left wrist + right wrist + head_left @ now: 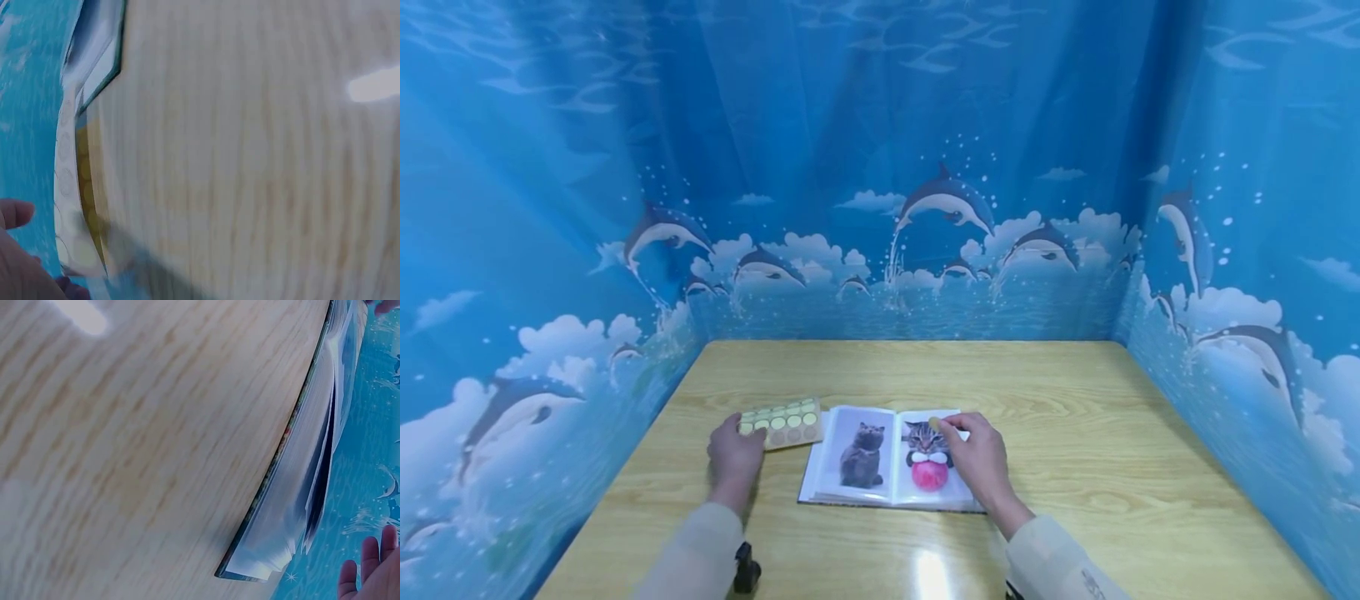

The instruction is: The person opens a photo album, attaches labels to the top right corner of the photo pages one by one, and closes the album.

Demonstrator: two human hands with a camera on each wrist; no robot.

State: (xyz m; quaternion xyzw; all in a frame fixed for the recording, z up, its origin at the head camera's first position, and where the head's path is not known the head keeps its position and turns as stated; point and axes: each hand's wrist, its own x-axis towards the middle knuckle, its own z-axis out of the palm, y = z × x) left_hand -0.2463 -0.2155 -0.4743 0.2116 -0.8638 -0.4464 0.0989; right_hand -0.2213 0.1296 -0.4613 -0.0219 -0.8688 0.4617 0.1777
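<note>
My left hand (735, 457) grips the left end of a sheet of round pale yellow-green stickers (786, 423), thumb on top. In the left wrist view the sheet (65, 169) is seen nearly edge-on. To its right an open photo album (829, 467) lies on the table, with a grey cat picture (861, 457) on the left page. The right page holds a tabby cat picture (922, 440) with a pink round shape at its lower part. Over that page's top, my right hand (983, 457) pinches a small round yellow sticker (934, 423) between thumb and forefinger.
The wood-grain table (1112, 467) extends around the album. Blue curtains with dolphins (947, 204) close off the back and both sides. A bright light reflection (931, 575) shows on the table near the front.
</note>
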